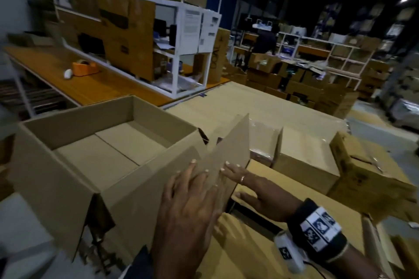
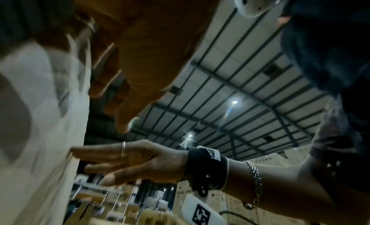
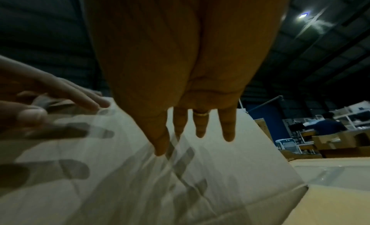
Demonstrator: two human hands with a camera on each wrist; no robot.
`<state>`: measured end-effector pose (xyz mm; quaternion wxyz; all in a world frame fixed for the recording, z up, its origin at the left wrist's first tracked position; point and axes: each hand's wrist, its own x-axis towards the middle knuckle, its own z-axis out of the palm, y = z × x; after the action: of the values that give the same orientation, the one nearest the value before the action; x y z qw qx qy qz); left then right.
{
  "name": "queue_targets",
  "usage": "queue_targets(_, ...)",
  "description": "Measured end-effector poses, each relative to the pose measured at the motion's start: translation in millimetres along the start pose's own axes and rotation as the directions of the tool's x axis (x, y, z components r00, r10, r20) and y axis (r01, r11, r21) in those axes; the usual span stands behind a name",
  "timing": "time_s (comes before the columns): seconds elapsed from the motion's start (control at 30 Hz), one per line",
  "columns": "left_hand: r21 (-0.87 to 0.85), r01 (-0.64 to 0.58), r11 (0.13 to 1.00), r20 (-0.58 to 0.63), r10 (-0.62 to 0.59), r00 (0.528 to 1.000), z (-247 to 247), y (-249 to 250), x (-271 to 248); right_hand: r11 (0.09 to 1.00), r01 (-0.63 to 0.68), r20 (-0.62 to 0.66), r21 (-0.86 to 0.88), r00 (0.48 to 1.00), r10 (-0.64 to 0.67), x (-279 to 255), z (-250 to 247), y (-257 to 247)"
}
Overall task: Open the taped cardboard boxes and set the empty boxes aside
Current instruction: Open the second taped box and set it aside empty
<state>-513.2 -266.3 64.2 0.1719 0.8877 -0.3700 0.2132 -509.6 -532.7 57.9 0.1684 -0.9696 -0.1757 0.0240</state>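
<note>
A large open cardboard box [image 1: 68,179] stands at the left, and only its bottom flaps show inside it. Its right-hand flap [image 1: 235,142] stands upright between my hands. My left hand [image 1: 192,188] lies flat with straight fingers against the flap's near face. My right hand [image 1: 247,183], with a ring, touches the flap's other side with straight fingers. In the left wrist view my left hand [image 2: 128,92] and right hand [image 2: 120,158] meet at the pale flap [image 2: 40,125]. The right wrist view shows my right hand's fingers [image 3: 200,128] over the flap [image 3: 200,188], with my left hand [image 3: 66,92] beside them.
Closed boxes [image 1: 303,161] and a torn box [image 1: 367,172] sit to the right on flat cardboard [image 1: 260,106]. A wooden workbench [image 1: 102,90] behind holds an orange tape dispenser [image 1: 86,68] and a white shelf frame [image 1: 190,56]. Box stacks [image 1: 317,90] and a person [image 1: 264,41] are far back.
</note>
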Motion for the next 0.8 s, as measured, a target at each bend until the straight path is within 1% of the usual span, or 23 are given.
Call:
queue_targets(0.07,0.098,0.110,0.989,0.115,-0.121,0.986,15.6,-13.4,3.0,0.994,0.052,0.042,-0.099,0.998,-0.048,19.6,15.6,10.2)
queue_targets(0.13,0.130,0.221,0.967,0.176,-0.242,0.954,30.8,-31.0,4.7,0.978,0.130,0.072,-0.166,0.990,-0.119,34.8,30.2,21.0)
queue_targets(0.2,0.090,0.347,0.933,0.217,-0.359,0.908,49.2,-50.7,1.7,0.970,0.148,0.123,-0.193,0.984,-0.126,44.6,42.7,29.7)
queue_targets(0.27,0.006,0.470,0.883,0.268,-0.454,0.850,67.5,-66.0,-4.3,0.967,0.136,0.171,-0.216,0.980,-0.100,50.0,52.5,35.1)
queue_targets(0.33,0.002,0.547,0.837,0.378,-0.507,0.774,85.9,-71.4,-12.9,0.972,0.122,0.208,-0.199,0.975,-0.080,51.5,55.8,38.9)
queue_targets(0.37,0.000,0.567,0.824,0.445,-0.507,0.738,95.5,-71.2,-18.6,0.976,0.115,0.236,-0.186,0.969,-0.069,51.8,56.4,41.5)
queue_targets(0.43,-0.045,0.580,0.813,0.560,-0.460,0.689,107.3,-62.9,-27.5,0.981,0.101,0.304,-0.164,0.951,-0.047,52.0,57.8,45.2)
queue_targets(0.47,-0.083,0.569,0.818,0.601,-0.414,0.684,112.1,-56.5,-29.6,0.982,0.105,0.321,-0.156,0.946,-0.050,52.1,60.9,48.3)
queue_targets(0.5,-0.141,0.549,0.824,0.623,-0.357,0.696,117.8,-50.2,-30.9,0.982,0.117,0.321,-0.151,0.945,-0.063,52.1,65.6,52.1)
queue_targets(0.6,-0.331,0.478,0.814,0.612,-0.200,0.765,128.9,-38.6,-30.6,0.973,0.146,0.290,-0.177,0.953,-0.090,46.8,81.3,59.9)
queue_targets(0.67,-0.375,0.425,0.824,0.594,-0.138,0.792,132.5,-39.5,-29.9,0.979,0.129,0.234,-0.159,0.968,-0.090,41.9,85.4,57.5)
queue_targets(0.73,-0.376,0.392,0.839,0.609,-0.096,0.788,133.5,-40.8,-29.0,0.982,0.124,0.198,-0.140,0.976,-0.095,40.5,81.8,51.6)
queue_targets(0.8,-0.377,0.372,0.848,0.616,-0.070,0.785,134.9,-42.9,-24.8,0.986,0.125,0.244,-0.112,0.965,-0.095,44.4,74.2,52.1)
